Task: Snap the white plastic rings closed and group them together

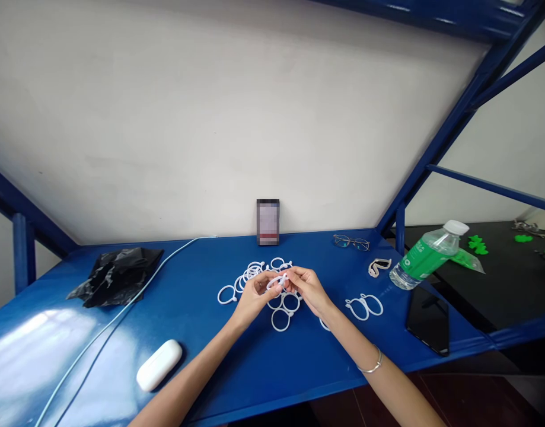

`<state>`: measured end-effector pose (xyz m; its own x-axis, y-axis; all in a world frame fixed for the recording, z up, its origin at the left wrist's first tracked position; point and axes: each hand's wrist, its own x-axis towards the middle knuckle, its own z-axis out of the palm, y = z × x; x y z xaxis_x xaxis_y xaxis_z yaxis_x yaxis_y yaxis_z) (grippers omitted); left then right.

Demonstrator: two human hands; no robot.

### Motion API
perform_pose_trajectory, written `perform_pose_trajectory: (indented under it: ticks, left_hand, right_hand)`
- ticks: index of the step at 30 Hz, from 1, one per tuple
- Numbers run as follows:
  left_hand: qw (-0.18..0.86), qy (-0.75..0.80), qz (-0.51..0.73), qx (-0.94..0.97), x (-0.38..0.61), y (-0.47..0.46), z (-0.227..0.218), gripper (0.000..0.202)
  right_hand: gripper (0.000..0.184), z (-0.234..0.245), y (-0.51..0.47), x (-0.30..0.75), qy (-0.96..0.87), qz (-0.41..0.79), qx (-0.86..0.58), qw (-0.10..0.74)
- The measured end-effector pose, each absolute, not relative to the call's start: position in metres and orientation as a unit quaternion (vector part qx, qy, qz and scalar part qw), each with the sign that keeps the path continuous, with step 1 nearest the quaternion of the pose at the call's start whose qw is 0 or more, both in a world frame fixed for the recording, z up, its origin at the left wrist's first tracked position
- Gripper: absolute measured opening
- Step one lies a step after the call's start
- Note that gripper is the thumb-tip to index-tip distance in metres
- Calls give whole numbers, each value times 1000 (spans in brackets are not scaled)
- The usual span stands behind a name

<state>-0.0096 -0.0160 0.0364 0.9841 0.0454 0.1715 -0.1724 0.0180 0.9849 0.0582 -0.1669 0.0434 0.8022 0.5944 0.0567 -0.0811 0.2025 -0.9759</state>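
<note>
Over the middle of the blue tabletop, my left hand [255,296] and my right hand [311,289] meet fingertip to fingertip. Between them is a white plastic ring [274,281] with a small knob or eyelet; both hands pinch it, the right at the knob end. Several similar white rings lie in a loose pile [253,271] behind and below the hands. One ring [226,295] sits at the pile's left edge and another [280,319] at its near edge. Two linked or overlapping rings [365,307] lie apart, right of my right forearm. My fingers hide part of the held ring.
A phone [267,222] leans on the wall. Left are a black plastic bag [116,276], a pale cable [134,296] and a white earbud case [159,365]. Right are eyeglasses [351,242], a water bottle [427,255], a dark phone [429,320] and a beige looped item [379,267].
</note>
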Motion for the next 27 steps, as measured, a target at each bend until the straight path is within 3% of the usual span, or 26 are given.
perform_pose_trajectory:
  ticks: [21,24,27]
  left_hand:
    - [706,-50,91,701,-11,-17,39,32]
    - [616,-64,143,772,-10,-18,35,35]
    - [443,-80,229,863,-9,-17,27,37]
  right_hand:
    - [36,41,-165,56,-196,241,-573,759]
    - [38,45,-167,60,-225,211,-620,721]
    - [35,51,-174,67,-263,129,-722,627]
